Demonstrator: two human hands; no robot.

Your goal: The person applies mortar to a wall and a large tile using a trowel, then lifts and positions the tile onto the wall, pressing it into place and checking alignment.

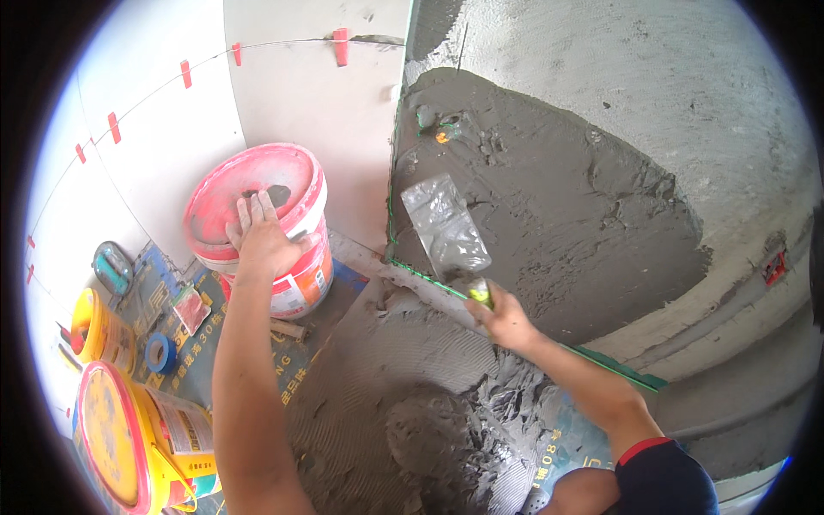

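Observation:
My left hand (264, 240) lies on the red lid (213, 210) of a white and red bucket (302, 287), its fingers stretched out. A grey smear shows on the lid by the fingertips. In my right hand (508, 322) is a trowel (446, 225), gripped by its yellow-green and dark handle. Its wet, grey, rectangular blade is against or just in front of the dark mortar (566, 232) spread over the wall; which of the two I cannot tell. Below the right hand, more grey mortar (433, 425) lies heaped, with combed ridges around it.
White tiles (313, 103) with red clips (342, 47) along their joints line the left wall. A yellow lidded bucket (176, 421), a smaller yellow pail (107, 330), a blue tape roll (160, 353) and a teal device (112, 268) stand at left. A red box (774, 268) sits in the right wall.

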